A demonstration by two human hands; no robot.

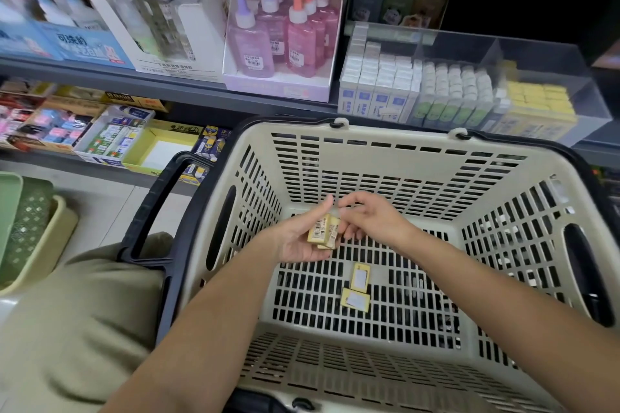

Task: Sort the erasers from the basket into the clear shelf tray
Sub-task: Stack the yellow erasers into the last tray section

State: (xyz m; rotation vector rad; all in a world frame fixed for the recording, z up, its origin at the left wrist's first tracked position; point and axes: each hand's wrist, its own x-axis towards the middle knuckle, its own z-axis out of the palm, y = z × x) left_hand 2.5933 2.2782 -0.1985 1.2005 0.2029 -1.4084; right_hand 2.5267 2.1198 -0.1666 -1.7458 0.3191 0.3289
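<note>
Inside the beige slotted basket my left hand holds a small stack of yellow erasers in its palm, thumb up beside them. My right hand touches the right end of that stack with its fingertips. Two more yellow erasers lie on the basket floor: one upright and one below it. The clear shelf tray stands on the shelf behind the basket, with rows of white, green and yellow erasers in its compartments.
Glue bottles in a purple display box and other stationery boxes fill the shelf to the left. The basket's black handle hangs over its left side. Green and cream bins sit on the floor at left.
</note>
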